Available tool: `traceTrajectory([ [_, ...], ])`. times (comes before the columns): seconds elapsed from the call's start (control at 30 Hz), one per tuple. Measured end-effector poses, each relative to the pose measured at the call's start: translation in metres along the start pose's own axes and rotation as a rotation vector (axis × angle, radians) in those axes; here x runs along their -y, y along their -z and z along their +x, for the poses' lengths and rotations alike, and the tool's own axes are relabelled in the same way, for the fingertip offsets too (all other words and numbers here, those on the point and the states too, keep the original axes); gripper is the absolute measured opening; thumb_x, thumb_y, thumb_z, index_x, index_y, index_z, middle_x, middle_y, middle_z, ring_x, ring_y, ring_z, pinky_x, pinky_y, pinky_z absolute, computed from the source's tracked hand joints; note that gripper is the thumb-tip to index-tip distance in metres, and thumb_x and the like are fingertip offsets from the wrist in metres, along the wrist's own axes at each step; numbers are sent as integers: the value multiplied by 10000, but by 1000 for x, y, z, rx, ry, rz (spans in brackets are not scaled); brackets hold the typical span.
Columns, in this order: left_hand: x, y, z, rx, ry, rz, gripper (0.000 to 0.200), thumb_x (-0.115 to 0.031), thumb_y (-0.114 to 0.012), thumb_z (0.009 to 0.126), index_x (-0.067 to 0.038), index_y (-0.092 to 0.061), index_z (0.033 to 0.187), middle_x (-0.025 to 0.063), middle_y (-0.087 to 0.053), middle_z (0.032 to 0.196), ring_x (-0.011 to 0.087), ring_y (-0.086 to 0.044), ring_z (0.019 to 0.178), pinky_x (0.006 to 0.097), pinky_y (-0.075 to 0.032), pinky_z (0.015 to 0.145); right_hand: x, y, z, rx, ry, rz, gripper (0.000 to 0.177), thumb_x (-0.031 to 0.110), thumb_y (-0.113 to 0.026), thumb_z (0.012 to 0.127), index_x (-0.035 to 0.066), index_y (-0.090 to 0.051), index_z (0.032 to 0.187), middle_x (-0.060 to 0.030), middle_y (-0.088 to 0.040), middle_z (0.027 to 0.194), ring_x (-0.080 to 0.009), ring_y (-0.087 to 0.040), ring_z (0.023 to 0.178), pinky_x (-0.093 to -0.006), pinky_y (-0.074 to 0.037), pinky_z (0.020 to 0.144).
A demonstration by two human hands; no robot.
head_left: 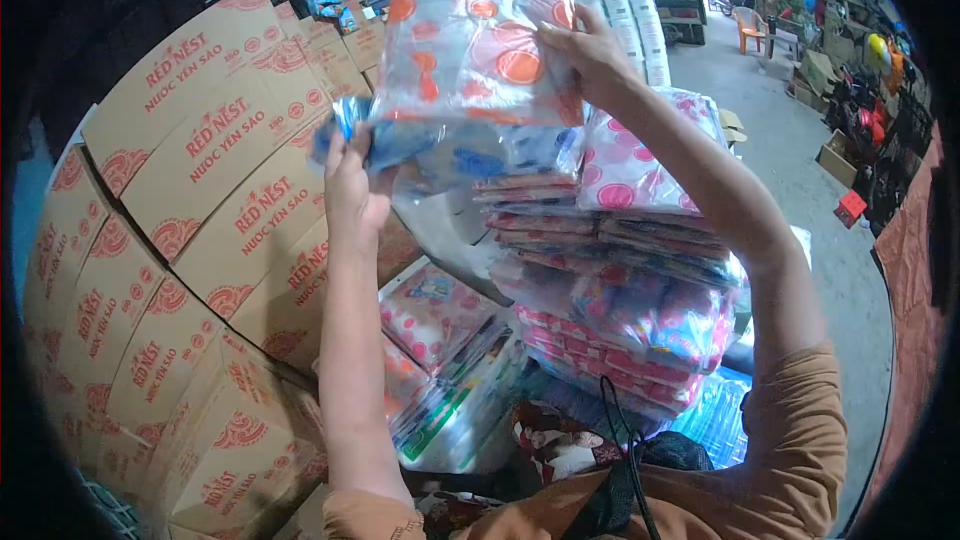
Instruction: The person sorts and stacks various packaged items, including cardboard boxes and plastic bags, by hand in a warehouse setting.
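Note:
My right hand (592, 58) is closed on the right edge of a plastic-wrapped packet with orange dots (480, 35), held up and tilted in front of me. Lower and to the left, my left hand (355, 180) grips the left end of a blue clear-wrapped packet (430, 148). The orange-dotted packet partly covers this blue one. Just under my right forearm, a pink-dotted packet (640, 155) tops a tall stack of flat wrapped packets (620, 310). More packets with pink dots (440, 305) lie lower down, between the stack and my left forearm.
Brown cartons printed RED NEST (215, 140) are piled high along the left. White wrapped rolls (625, 25) stand behind the stack. A concrete floor (740, 90) runs along the right, with an orange chair (748, 28) and assorted goods (865, 110) farther off.

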State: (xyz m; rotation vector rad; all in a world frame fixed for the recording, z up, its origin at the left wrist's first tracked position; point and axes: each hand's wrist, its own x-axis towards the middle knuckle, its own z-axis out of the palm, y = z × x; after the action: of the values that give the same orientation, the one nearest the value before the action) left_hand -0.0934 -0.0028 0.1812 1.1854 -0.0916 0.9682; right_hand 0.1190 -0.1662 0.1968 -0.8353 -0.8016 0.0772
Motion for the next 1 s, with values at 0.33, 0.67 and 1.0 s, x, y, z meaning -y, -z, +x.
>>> traceTrajectory([
  [0.33,-17,79,-60,-103,162,192,336,-145,-525,821,-87,-438,1140,51,-537,1006,186,-538,912,374,-446,793,-133,34,40,-142,-222,-590,308,129,-582,728,-1,-540,1003,-109,-585,899,-195,-560,807,-333,-471,709],
  [0.67,-52,75,-105,-53,185,197,355,-146,-549,810,-60,-442,1138,51,-545,1003,164,-544,906,342,-463,797,-130,-13,5,186,-55,-1620,418,215,-539,724,-15,-498,1071,-256,-441,1148,-415,-383,1104,-422,-315,925],
  [1.0,-65,18,-138,161,-20,2,377,-171,-536,819,-67,-419,1162,77,-532,1050,200,-542,921,360,-467,796,-29,-61,-181,588,-859,-113,603,497,-384,838,47,-321,1236,-194,-429,1175,-300,-460,1044,-387,-408,827],
])
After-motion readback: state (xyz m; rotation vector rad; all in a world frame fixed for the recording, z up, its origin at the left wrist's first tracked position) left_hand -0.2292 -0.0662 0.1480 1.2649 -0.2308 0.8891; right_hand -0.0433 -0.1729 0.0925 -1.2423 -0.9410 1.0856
